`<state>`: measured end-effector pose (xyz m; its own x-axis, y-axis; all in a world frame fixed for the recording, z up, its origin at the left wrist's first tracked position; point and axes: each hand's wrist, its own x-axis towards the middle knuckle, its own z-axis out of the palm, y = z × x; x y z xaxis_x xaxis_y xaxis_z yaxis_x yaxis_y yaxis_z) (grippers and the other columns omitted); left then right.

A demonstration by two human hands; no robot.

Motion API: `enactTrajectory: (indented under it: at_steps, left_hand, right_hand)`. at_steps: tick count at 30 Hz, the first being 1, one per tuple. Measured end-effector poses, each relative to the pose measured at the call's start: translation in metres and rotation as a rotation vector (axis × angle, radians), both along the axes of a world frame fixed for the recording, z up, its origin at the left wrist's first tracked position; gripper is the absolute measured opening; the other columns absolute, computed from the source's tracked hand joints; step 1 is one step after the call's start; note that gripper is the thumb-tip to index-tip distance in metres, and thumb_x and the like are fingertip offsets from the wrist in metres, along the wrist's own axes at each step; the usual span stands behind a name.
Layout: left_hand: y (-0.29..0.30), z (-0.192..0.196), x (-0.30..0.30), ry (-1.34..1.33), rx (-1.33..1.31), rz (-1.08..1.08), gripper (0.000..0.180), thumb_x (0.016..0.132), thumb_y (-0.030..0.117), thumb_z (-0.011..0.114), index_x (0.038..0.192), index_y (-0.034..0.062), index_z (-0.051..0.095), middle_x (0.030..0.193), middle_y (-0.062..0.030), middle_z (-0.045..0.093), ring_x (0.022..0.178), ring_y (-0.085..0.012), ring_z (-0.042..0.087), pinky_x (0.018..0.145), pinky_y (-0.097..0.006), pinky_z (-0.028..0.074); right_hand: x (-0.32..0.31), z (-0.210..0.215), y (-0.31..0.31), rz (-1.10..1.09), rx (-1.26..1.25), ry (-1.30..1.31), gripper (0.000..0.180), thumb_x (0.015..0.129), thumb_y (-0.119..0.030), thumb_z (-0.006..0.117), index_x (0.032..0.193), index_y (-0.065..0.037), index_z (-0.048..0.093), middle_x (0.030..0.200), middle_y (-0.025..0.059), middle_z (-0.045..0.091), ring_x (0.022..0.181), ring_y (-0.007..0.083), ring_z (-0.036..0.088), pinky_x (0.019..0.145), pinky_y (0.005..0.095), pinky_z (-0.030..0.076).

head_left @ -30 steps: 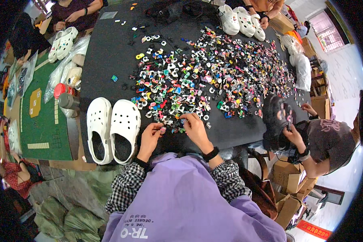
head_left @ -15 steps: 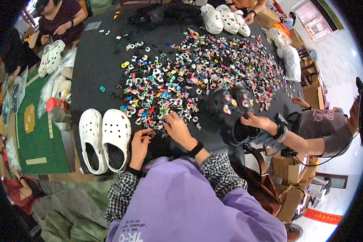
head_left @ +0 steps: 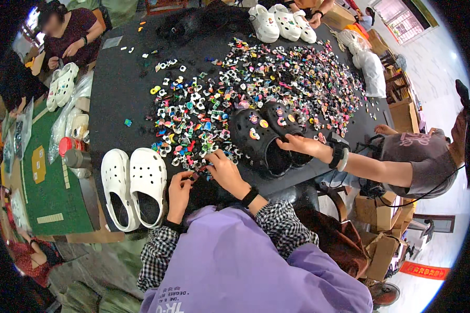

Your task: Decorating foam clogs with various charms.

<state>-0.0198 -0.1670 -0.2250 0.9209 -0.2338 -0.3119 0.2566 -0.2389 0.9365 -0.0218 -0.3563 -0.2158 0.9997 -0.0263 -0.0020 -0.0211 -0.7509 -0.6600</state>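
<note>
Charms [head_left: 193, 112]: a riot, white, red, yellow, blue!
Left-hand clogs [head_left: 148, 166]: pure white.
Co-worker's clogs [head_left: 244, 136]: black, brightly spotted!
Sleeves [head_left: 289, 227]: black-and-white check.
Garment [head_left: 245, 261]: lilac, pale print.

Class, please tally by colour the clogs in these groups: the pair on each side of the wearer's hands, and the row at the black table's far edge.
White clogs: 5 (2 at near left, 3 in the far row)
Black clogs: 2
Total: 7

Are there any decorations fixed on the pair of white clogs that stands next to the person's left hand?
No, the white clogs beside the left hand show only bare holes on their tops.
</note>
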Motion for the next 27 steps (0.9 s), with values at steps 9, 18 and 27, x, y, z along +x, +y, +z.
enactTrajectory:
  at_steps: [9, 18, 27]
  left_hand:
    - [0.0, -0.008, 0.0, 0.001, -0.067, 0.016, 0.023, 0.09, 0.002, 0.05, 0.11, 0.0012, 0.06, 0.108, -0.0096, 0.059, 0.089, -0.0185, 0.064, 0.073, -0.029, 0.052]
    - [0.003, -0.003, -0.001, 0.027, -0.03, 0.001, 0.024, 0.092, 0.006, 0.049, 0.114, 0.0008, 0.058, 0.108, -0.0082, 0.061, 0.094, -0.0168, 0.061, 0.079, -0.029, 0.049]
    - [0.001, 0.015, 0.002, -0.103, 0.085, 0.017, 0.022, 0.09, 0.004, 0.052, 0.11, 0.0023, 0.061, 0.098, -0.0059, 0.059, 0.084, -0.0135, 0.059, 0.073, -0.028, 0.046]
  right_hand:
    - [-0.011, 0.018, -0.004, -0.016, 0.026, -0.042, 0.033, 0.08, -0.01, 0.067, 0.112, -0.008, 0.057, 0.113, 0.0112, 0.052, 0.085, 0.0331, 0.064, 0.068, 0.0418, 0.056]
    - [-0.033, 0.085, -0.075, -0.409, -0.033, -0.337, 0.014, 0.082, -0.004, 0.063, 0.096, -0.003, 0.061, 0.094, 0.0147, 0.058, 0.087, 0.0356, 0.059, 0.076, 0.0402, 0.049]
    - [-0.074, 0.064, -0.179, -0.483, -0.406, 0.104, 0.056, 0.078, -0.038, 0.073, 0.112, 0.003, 0.055, 0.104, 0.0229, 0.059, 0.094, 0.0418, 0.057, 0.08, 0.0458, 0.049]
